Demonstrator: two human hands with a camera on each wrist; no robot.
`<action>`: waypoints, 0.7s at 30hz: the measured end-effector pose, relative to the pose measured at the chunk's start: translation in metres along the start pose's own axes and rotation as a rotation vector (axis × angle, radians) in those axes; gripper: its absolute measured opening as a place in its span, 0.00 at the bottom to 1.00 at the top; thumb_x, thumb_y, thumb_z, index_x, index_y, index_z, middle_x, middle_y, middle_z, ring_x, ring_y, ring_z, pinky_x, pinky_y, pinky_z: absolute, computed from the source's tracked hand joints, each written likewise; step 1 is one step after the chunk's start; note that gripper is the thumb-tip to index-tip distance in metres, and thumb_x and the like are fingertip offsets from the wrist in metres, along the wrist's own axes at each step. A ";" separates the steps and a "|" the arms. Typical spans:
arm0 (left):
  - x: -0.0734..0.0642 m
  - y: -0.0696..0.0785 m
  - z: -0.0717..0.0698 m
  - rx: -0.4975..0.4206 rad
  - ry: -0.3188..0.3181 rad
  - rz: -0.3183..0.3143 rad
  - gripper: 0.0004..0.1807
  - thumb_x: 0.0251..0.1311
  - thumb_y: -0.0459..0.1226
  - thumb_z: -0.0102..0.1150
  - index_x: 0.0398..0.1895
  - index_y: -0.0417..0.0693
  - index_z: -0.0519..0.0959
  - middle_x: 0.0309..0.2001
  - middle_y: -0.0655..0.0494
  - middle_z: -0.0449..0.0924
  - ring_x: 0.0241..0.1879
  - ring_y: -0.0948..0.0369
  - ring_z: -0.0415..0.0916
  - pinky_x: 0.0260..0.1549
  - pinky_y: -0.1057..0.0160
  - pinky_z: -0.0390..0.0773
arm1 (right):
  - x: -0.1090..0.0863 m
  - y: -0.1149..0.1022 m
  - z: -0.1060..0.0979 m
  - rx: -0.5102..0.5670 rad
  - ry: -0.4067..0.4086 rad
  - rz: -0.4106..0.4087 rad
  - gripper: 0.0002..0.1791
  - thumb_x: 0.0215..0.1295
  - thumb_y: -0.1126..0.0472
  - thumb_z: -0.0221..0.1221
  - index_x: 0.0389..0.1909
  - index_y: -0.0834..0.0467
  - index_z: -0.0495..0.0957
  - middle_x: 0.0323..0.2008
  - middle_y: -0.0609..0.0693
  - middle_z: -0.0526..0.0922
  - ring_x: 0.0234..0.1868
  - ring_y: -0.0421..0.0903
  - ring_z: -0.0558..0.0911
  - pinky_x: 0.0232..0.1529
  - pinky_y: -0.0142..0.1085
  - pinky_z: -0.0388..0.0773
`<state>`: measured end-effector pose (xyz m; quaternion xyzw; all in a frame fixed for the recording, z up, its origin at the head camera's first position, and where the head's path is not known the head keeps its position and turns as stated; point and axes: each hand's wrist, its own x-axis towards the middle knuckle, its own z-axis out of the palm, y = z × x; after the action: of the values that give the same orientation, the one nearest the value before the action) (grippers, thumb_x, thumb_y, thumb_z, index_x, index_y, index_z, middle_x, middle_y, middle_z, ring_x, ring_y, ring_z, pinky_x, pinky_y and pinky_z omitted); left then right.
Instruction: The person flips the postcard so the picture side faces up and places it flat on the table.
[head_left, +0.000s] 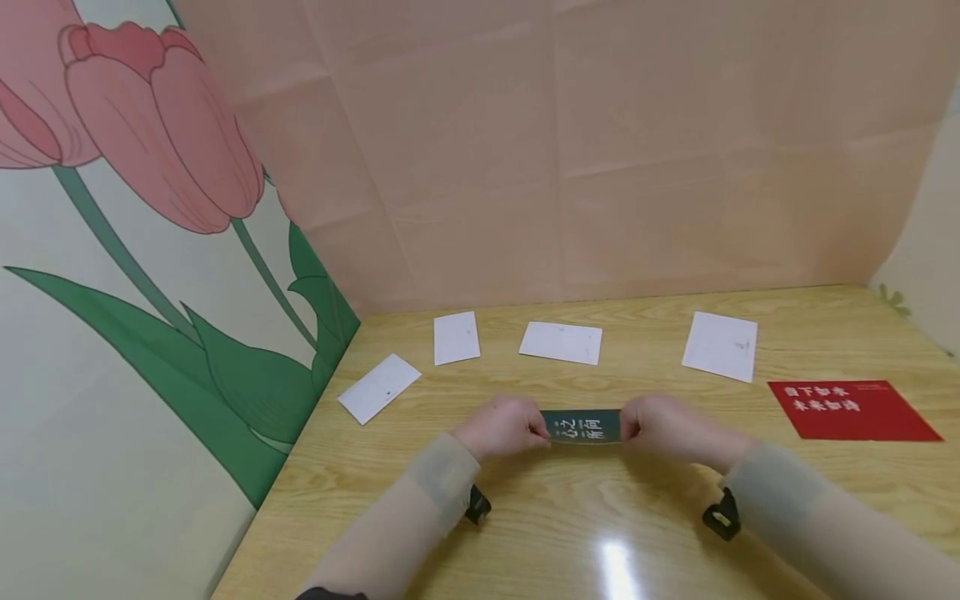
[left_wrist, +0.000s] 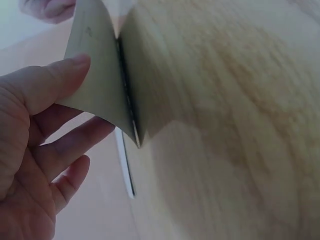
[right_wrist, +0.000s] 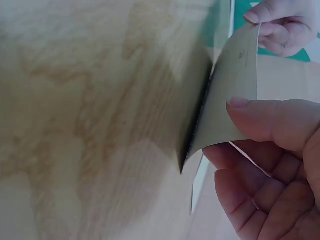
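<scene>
At far left, a slanted white rectangular paper card (head_left: 378, 388) is seen, with an upright white paper card (head_left: 456, 338) behind. The left end of a dark-green rectangular card (head_left: 581, 426) is pinched by the left hand (head_left: 501, 427); a wide white paper card (head_left: 561, 342) lies beyond. The right end is pinched by the right hand (head_left: 670, 427), the paired grip presumably chosen to keep the card bowed. Farther right lie a squarish white paper card (head_left: 720, 346) and a red rectangular card (head_left: 855, 410). White marks are too small to be read; the green lettering seems to be 心之所向; the red card's white characters are blurred.
</scene>
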<state>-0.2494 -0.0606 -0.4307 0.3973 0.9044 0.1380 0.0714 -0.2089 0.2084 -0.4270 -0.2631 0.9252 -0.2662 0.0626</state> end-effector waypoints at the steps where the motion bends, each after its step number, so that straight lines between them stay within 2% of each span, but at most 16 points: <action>1: 0.000 0.000 0.001 0.002 -0.011 -0.002 0.03 0.56 0.43 0.69 0.28 0.57 0.88 0.28 0.72 0.75 0.29 0.74 0.70 0.30 0.76 0.71 | 0.000 0.000 0.001 -0.004 -0.004 0.009 0.12 0.55 0.70 0.64 0.21 0.49 0.80 0.29 0.39 0.80 0.28 0.37 0.73 0.29 0.32 0.74; 5: 0.001 0.001 0.004 -0.010 -0.046 -0.021 0.04 0.56 0.44 0.69 0.28 0.57 0.87 0.29 0.72 0.75 0.30 0.74 0.70 0.33 0.75 0.71 | 0.000 -0.003 0.003 -0.015 -0.032 0.030 0.11 0.54 0.69 0.64 0.22 0.48 0.80 0.31 0.40 0.81 0.29 0.38 0.74 0.31 0.33 0.74; 9: 0.001 0.000 0.007 -0.022 -0.086 -0.026 0.03 0.56 0.44 0.68 0.29 0.58 0.87 0.29 0.74 0.78 0.32 0.74 0.71 0.37 0.74 0.72 | 0.000 -0.003 0.004 -0.028 -0.062 0.024 0.12 0.54 0.69 0.65 0.21 0.48 0.79 0.26 0.38 0.78 0.26 0.38 0.72 0.28 0.32 0.72; 12: 0.001 0.000 0.009 -0.002 -0.114 -0.021 0.03 0.56 0.45 0.68 0.31 0.60 0.87 0.29 0.75 0.79 0.33 0.75 0.72 0.40 0.74 0.72 | 0.000 -0.002 0.007 -0.049 -0.069 0.020 0.12 0.53 0.68 0.67 0.21 0.47 0.79 0.25 0.36 0.77 0.26 0.37 0.72 0.28 0.31 0.72; 21: 0.000 0.003 0.012 0.052 -0.133 -0.034 0.04 0.55 0.47 0.68 0.32 0.62 0.87 0.31 0.75 0.81 0.35 0.77 0.74 0.41 0.74 0.72 | -0.001 0.000 0.012 -0.084 -0.065 -0.011 0.10 0.51 0.67 0.68 0.21 0.48 0.81 0.26 0.36 0.78 0.26 0.35 0.71 0.28 0.31 0.72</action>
<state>-0.2446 -0.0560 -0.4409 0.3917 0.9076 0.0867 0.1235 -0.2047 0.2034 -0.4367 -0.2792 0.9316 -0.2185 0.0802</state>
